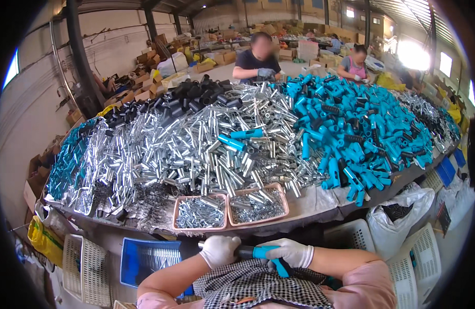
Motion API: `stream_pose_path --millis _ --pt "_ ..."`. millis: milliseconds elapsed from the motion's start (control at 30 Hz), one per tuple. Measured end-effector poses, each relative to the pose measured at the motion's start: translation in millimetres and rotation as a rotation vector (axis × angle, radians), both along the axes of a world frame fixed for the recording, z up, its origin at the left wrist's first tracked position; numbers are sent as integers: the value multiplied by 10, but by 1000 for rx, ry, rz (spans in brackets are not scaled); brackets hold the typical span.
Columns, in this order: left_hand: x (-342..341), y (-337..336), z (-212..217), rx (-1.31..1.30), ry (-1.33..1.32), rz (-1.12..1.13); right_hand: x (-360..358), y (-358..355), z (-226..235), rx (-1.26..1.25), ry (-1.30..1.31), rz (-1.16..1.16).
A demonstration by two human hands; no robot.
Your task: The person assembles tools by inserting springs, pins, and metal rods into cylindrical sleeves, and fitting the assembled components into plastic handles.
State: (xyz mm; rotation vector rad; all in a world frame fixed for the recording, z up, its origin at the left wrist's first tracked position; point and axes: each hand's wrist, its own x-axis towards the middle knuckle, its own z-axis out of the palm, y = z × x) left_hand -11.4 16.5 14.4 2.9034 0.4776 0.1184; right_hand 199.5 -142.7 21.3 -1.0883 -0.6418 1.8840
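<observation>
Both gloved hands, left hand (219,251) and right hand (290,252), grip one blue-handled tool (262,253) mid-assembly (heaps of loose parts remain on the table (320,206)).

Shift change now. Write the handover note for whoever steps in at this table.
Left hand, gloved: grips the silver end of the tool.
Right hand, gloved: shut on its blue handle, above the lap.
Two pink trays of small metal parts sit at the table's near edge.
Behind them: piles of silver tubes, blue handles, black pieces.
Done: one piece in hand, partly joined.
Left: the piles look large.
</observation>
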Motion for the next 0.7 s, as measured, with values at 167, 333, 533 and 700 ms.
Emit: stream_pose_path --millis 167,333,533,700 --pt "146 246 118 349 -218 183 -121 -23 95 398 -197 -139" --pt "167 528 95 -693 -1153 666 -255 14 240 991 -1152 -343" --pt "452 301 331 -1922 -1026 201 -24 228 87 1140 -1243 318" --pt "10 261 344 -1567 -664 246 1232 503 135 615 -1823 -161"
